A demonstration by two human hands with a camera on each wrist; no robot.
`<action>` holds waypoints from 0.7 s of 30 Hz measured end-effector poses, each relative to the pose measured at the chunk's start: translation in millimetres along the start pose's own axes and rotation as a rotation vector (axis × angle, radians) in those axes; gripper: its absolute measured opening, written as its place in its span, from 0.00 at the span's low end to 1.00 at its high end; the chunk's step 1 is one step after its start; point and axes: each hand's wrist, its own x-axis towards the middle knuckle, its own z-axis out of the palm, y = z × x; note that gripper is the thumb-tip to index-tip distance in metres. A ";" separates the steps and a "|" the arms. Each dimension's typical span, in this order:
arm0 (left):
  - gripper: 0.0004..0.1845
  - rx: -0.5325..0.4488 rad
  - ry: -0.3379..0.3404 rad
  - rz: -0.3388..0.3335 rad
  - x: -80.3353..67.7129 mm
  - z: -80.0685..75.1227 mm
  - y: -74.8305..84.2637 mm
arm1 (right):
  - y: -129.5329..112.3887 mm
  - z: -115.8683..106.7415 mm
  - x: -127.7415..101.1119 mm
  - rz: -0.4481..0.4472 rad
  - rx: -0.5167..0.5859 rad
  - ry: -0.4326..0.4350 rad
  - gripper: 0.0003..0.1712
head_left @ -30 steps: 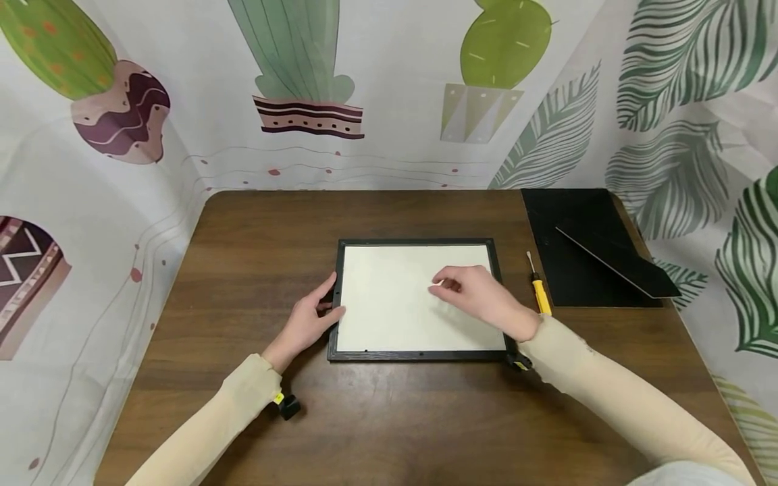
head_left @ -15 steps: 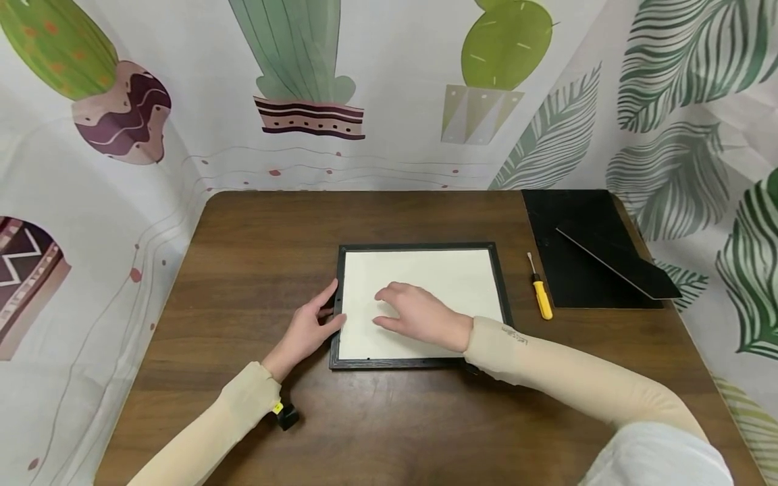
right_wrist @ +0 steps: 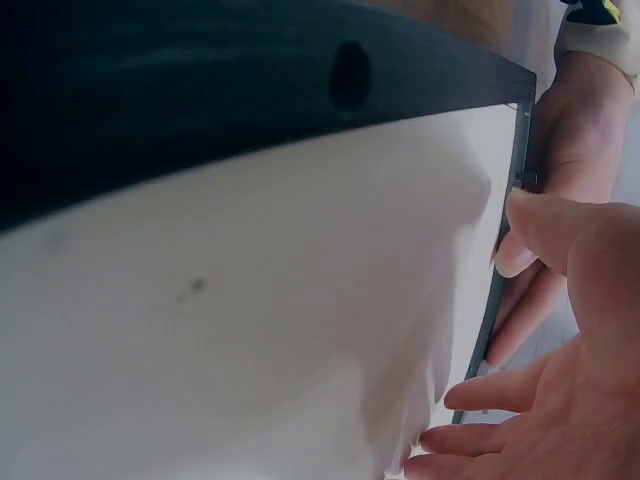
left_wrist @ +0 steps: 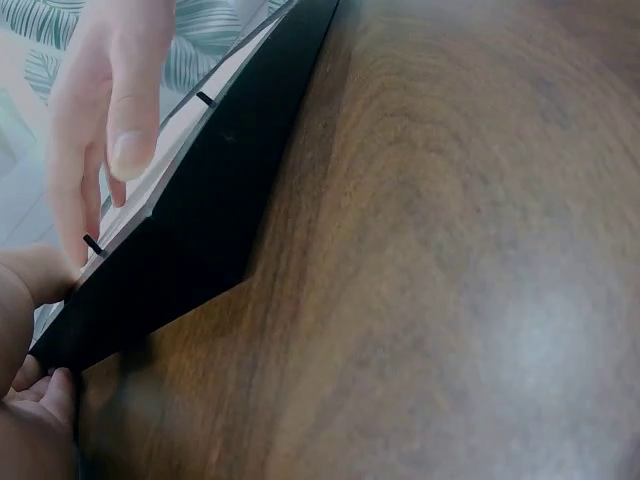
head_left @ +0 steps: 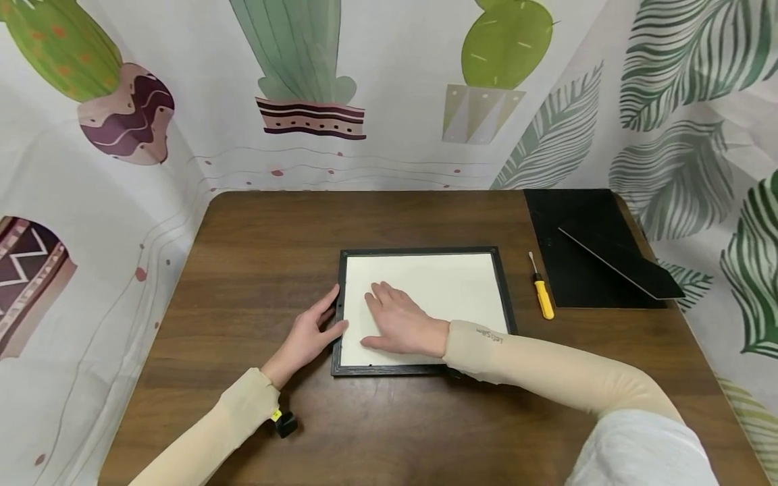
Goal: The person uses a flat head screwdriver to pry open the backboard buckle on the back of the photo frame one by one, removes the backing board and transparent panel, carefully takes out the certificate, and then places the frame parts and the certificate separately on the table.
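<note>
A black picture frame (head_left: 425,370) lies back side up on the table, with a white backing sheet (head_left: 450,283) inside it. My left hand (head_left: 308,337) holds the frame's left edge, the thumb over the rim and the fingers along the outer side. In the left wrist view that hand (left_wrist: 30,340) grips the frame's corner. My right hand (head_left: 404,320) is spread over the left part of the sheet, palm down and fingers straight. In the right wrist view its fingertips (right_wrist: 440,440) are at the sheet; firm pressing cannot be made out. Small black tabs (left_wrist: 205,98) stick up along the rim.
A screwdriver with a yellow handle (head_left: 543,300) lies right of the frame. Beyond it, a black backing board (head_left: 565,270) with a raised stand flap (head_left: 626,263) lies near the table's right edge. Printed fabric (head_left: 401,67) hangs behind the wooden table (head_left: 255,236).
My right hand has moved left across the sheet, and its bent fingers have straightened and spread. The frame has shifted slightly toward me. My left hand keeps its hold on the edge.
</note>
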 end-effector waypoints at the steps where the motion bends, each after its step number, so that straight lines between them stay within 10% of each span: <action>1: 0.41 -0.003 -0.001 0.000 0.0 -0.2 0.0 | -1.2 1.1 0.5 0.005 -0.006 -0.013 0.53; 21: 0.41 -0.011 -0.023 0.036 -1.1 -3.5 -3.0 | -11.1 17.1 1.0 0.064 -0.160 -0.138 0.70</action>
